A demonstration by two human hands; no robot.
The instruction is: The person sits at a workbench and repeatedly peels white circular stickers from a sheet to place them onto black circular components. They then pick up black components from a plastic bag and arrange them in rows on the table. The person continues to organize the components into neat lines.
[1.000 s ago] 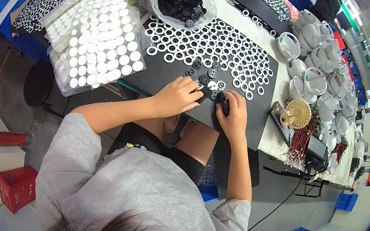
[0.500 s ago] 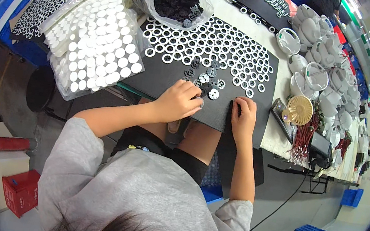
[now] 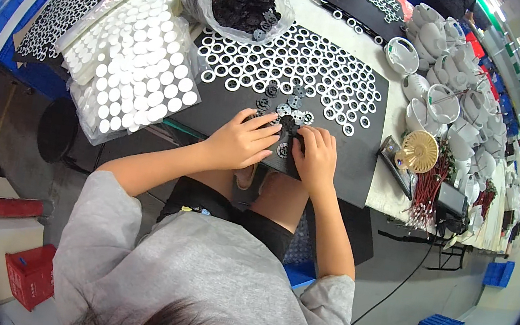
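Note:
A small heap of black and grey slotted plastic discs (image 3: 296, 101) lies on the black board (image 3: 347, 165) before me. My left hand (image 3: 241, 141) is over the left side of this heap, its fingers stretched and slightly apart, the tips touching or just above the discs. At the right side of the heap is my right hand (image 3: 315, 159), fingers bent together and thumb close to them; whatever they hold is hidden. A single disc with a pale pattern (image 3: 283, 150) lies between the hands. Beyond the heap, many white rings with dark centres (image 3: 275, 64) cover the board in rows.
A clear bag of black discs (image 3: 246, 9) stands behind the rings. Bagged sheets of white round pieces (image 3: 146, 71) lie at left. On the right are a yellowish fan-shaped piece (image 3: 420, 153), red wires (image 3: 426, 194) and piled white shells (image 3: 446, 106). Another ring-covered board (image 3: 364, 3) lies farther back.
My right hand has moved left and away from me, from the board's near right to the heap. My left hand's fingers have straightened. A disc now shows between the hands.

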